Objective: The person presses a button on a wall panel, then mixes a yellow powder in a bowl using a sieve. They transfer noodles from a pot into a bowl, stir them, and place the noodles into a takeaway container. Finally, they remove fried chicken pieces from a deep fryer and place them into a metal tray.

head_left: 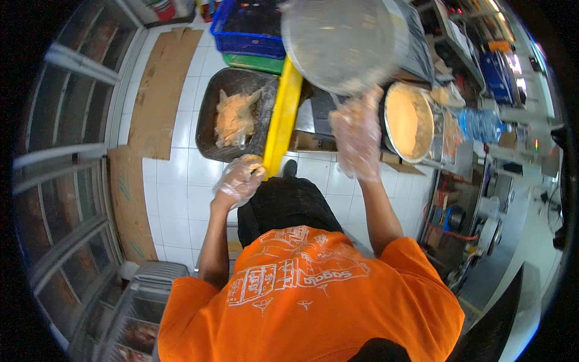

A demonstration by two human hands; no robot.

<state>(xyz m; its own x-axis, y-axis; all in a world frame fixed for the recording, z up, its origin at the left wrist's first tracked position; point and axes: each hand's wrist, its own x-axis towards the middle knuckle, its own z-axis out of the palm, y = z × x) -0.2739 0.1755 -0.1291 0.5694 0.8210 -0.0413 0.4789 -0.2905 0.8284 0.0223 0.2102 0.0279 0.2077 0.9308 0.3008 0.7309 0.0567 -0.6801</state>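
My right hand (357, 136), in a clear plastic glove dusted with coating, is closed at the near edge of a large round sieve (338, 42). The sieve is pale, translucent and smeared by motion. My left hand (240, 179), gloved the same way, is curled by the near corner of a black tub (205, 114); whatever its fingers hold is hidden. Inside the tub lies a pile of meat pieces (235, 120) coated in orange powder. Right of my right hand stands a round metal bowl (427, 130) with orange powder (402, 120) in it.
A yellow bar-like edge (282, 114) runs between tub and right-hand side. Beyond the tub stands a blue crate (248, 43). A large water bottle (479, 125) lies right of the bowl. Cardboard sheets (163, 90) cover part of the white tiled floor (175, 199).
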